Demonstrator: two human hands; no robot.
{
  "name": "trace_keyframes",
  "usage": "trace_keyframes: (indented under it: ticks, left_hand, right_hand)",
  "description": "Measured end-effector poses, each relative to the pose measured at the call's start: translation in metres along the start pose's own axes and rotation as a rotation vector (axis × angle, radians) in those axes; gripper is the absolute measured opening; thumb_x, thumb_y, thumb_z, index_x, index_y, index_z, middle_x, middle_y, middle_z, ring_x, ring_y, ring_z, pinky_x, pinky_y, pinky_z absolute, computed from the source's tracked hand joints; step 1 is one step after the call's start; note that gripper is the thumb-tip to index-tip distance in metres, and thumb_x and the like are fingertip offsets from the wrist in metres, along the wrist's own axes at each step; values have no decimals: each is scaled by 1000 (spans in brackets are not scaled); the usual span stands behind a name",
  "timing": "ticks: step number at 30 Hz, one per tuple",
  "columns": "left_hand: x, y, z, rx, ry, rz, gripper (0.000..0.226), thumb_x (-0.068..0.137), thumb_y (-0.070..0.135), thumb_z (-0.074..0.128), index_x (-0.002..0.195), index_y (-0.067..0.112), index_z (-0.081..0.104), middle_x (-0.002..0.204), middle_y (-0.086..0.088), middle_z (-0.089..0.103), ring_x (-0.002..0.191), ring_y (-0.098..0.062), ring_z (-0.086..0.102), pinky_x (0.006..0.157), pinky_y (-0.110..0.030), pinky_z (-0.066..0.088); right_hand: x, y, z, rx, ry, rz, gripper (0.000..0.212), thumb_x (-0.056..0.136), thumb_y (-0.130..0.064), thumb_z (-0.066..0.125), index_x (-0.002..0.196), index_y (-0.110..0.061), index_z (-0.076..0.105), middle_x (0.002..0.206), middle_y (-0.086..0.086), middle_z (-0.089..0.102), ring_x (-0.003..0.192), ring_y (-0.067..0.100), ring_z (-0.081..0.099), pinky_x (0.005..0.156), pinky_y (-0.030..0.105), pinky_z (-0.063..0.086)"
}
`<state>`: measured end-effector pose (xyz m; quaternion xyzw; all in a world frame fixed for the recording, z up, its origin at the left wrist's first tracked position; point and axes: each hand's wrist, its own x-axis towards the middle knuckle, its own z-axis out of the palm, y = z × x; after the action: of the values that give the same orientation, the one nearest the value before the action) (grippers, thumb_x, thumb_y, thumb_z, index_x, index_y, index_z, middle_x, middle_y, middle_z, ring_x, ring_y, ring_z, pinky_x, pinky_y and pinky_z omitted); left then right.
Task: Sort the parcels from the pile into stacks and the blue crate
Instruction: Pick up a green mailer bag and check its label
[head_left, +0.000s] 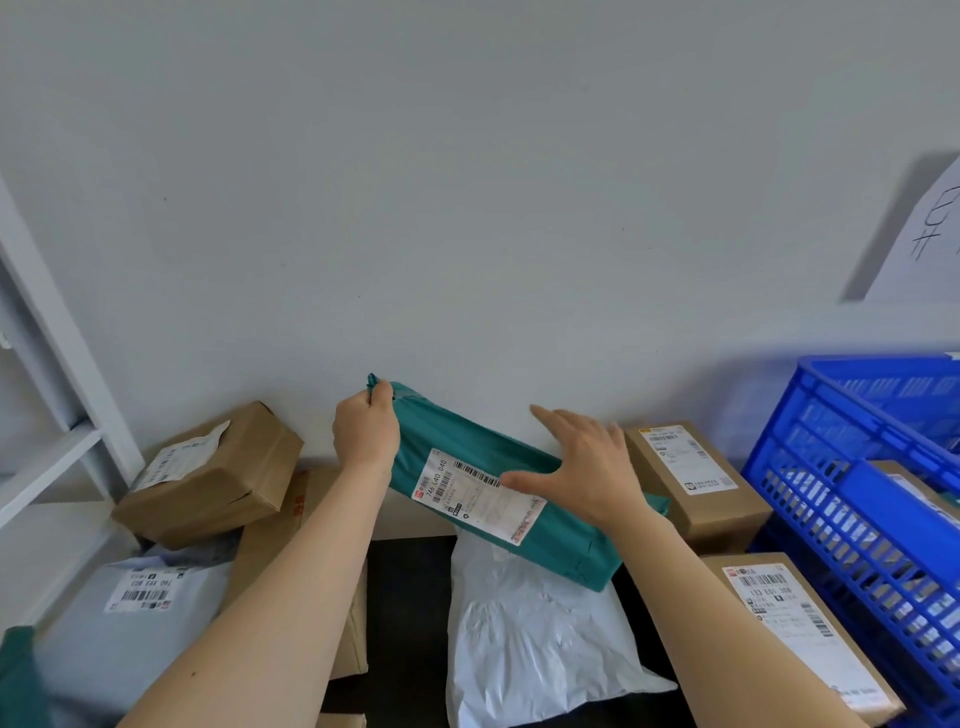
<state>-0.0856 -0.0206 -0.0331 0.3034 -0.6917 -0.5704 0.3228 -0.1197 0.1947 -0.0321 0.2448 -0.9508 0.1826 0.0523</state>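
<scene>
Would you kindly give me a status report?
Left hand grips teal plastic mailer bag. Right hand open, thumb on label. Blue plastic crate right, path clear.

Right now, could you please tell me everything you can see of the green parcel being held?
The green parcel is a soft, wrinkled teal plastic mailer, long and plump, with a white barcoded label on its upper face. It is held tilted, left end highest, above a white mailer bag. The left hand grips its bunched left end; the right hand touches it, fingers straight, thumb on the label.
</scene>
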Motion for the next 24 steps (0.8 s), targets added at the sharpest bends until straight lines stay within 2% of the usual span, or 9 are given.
trace_keyframes:
  ticks: [4, 8, 9, 11, 12, 14, 18, 22, 24]
  left_hand:
    - [0, 3, -1, -41, -36, 13, 47, 98, 22, 44, 54, 15, 28, 53, -1, 30, 51, -15, 28, 52, -28, 20]
    - [-1, 2, -1, -59, -127, 66, 42, 100, 32, 45, 63, 12, 40, 60, -3, 39, 58, -16, 36, 56, -29, 27]
    - [-3, 4, -1, -64, -161, 89, 37, 100, 36, 45, 72, 11, 50, 68, -4, 49, 65, -18, 44, 61, -29, 32]
    - [-7, 4, 0, -67, -198, 100, 39, 98, 42, 46, 122, 13, 57, 120, -4, 59, 109, -20, 54, 90, -30, 41]
    - [-8, 2, 1, -78, -180, 75, 55, 97, 44, 47, 143, 15, 40, 145, -3, 43, 131, -20, 42, 105, -33, 35]
    - [-13, -4, 4, -118, -126, 1, 75, 94, 47, 51, 153, 17, 17, 159, -3, 19, 144, -22, 23, 114, -38, 24]
    - [-31, -20, 15, -243, -247, -300, 97, 84, 56, 61, 154, 19, 6, 160, -6, 15, 144, -28, 22, 114, -46, 22]
    - [-43, -29, 24, -357, -541, -499, 121, 49, 73, 78, 146, 16, 34, 143, -8, 46, 128, -29, 45, 106, -46, 38]
    - [-48, -27, 26, -316, -638, -479, 106, 51, 67, 78, 136, 14, 46, 128, -4, 59, 117, -26, 54, 102, -50, 43]
  right_hand:
    - [-1, -2, 7, 143, -221, 10, 96, 73, -54, 75, 150, -36, 21, 124, -6, 61, 109, 16, 59, 98, 40, 48]
    - [-6, 1, 15, 228, -176, 33, 71, 73, -43, 78, 134, -37, 42, 107, -13, 67, 89, 8, 66, 80, 34, 57]
    - [-7, 2, 17, 256, -171, 47, 63, 74, -42, 78, 129, -36, 47, 104, -14, 68, 87, 7, 67, 78, 34, 58]
    - [-8, 7, 19, 386, -157, 110, 54, 75, -41, 78, 120, -35, 51, 100, -12, 69, 83, 6, 68, 76, 34, 59]
    - [-8, 9, 19, 471, -146, 153, 50, 75, -40, 79, 117, -34, 52, 98, -12, 69, 82, 7, 69, 75, 34, 60]
    - [-9, 12, 20, 639, -115, 237, 44, 76, -38, 79, 112, -28, 57, 95, -8, 70, 80, 10, 70, 74, 34, 60]
    - [-14, 10, 18, 1016, -80, 395, 38, 80, -32, 77, 111, -16, 61, 94, 0, 72, 80, 17, 71, 66, 30, 60]
    - [-17, 8, 17, 1179, -82, 447, 32, 83, -30, 74, 109, -18, 61, 98, 3, 72, 82, 18, 70, 59, 25, 57]
    - [-17, 7, 19, 1186, -101, 463, 31, 83, -31, 73, 109, -18, 60, 97, 4, 72, 83, 20, 71, 63, 29, 58]
